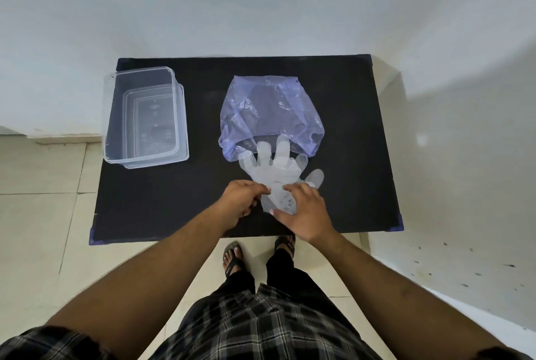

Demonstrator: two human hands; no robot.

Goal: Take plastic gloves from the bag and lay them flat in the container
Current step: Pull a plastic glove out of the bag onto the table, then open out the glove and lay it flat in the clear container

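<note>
a stack of clear plastic gloves (278, 169) is spread on the black table (162, 203), fingertips still tucked in the mouth of the blue bag (269, 113) at 12 o'clock. the cuff end is pinched by the left hand (242, 200) and by the fingers of the right hand (304, 209). the empty clear container (145, 116) is seen at 10 o'clock. several clinging layers may be lifted together, or the bag dragged along, and the film may crumple instead of lying flat.

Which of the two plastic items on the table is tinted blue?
The bag in the table's middle is blue-tinted; the container at the left is colourless.
</note>
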